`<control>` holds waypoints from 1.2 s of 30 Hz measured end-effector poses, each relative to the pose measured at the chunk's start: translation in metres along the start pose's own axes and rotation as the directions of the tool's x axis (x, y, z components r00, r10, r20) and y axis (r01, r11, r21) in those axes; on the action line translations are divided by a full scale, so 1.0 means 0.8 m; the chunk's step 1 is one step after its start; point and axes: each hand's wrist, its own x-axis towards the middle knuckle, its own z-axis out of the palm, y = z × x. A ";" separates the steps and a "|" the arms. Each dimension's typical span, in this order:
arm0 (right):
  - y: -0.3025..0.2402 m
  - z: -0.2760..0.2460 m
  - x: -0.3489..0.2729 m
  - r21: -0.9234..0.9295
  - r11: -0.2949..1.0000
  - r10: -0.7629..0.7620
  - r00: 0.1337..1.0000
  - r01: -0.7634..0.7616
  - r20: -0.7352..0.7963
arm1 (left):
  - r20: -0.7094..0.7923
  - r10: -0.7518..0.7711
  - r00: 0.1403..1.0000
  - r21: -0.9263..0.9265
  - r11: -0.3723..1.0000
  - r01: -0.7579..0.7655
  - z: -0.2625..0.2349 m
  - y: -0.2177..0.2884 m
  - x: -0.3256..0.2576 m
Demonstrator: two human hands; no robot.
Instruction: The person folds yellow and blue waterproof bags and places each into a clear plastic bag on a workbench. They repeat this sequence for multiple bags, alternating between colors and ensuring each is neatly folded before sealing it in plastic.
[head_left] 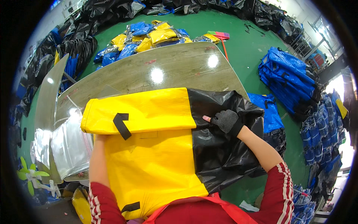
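Observation:
A large yellow woven bag with black strap tabs lies folded over on the wooden table in front of me. Its right end sits inside a black plastic bag. My right hand, in a dark fingerless glove, presses on the black plastic beside the yellow edge and grips it. My left hand is hidden under the yellow bag; only the forearm shows along the bag's left side.
A stack of clear plastic sleeves lies at the table's left. Yellow and blue packed bags are piled on the green floor beyond the table. Blue bags are stacked at right, black sacks at left, a broom behind.

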 end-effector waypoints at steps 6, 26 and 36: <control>-0.013 -0.056 0.033 -0.100 0.990 -0.039 0.865 0.103 0.501 | -0.503 0.078 0.861 0.356 0.926 0.124 -0.204 -0.027 -0.055; 0.084 -0.030 -0.099 0.285 0.670 0.725 0.687 -0.685 -0.049 | -0.094 0.517 0.851 0.204 0.846 -0.492 -0.030 0.492 0.016; 0.152 -0.147 0.016 0.200 0.848 0.529 0.765 -0.491 -0.366 | -0.518 0.373 0.770 -0.020 0.895 -0.446 -0.031 0.488 0.077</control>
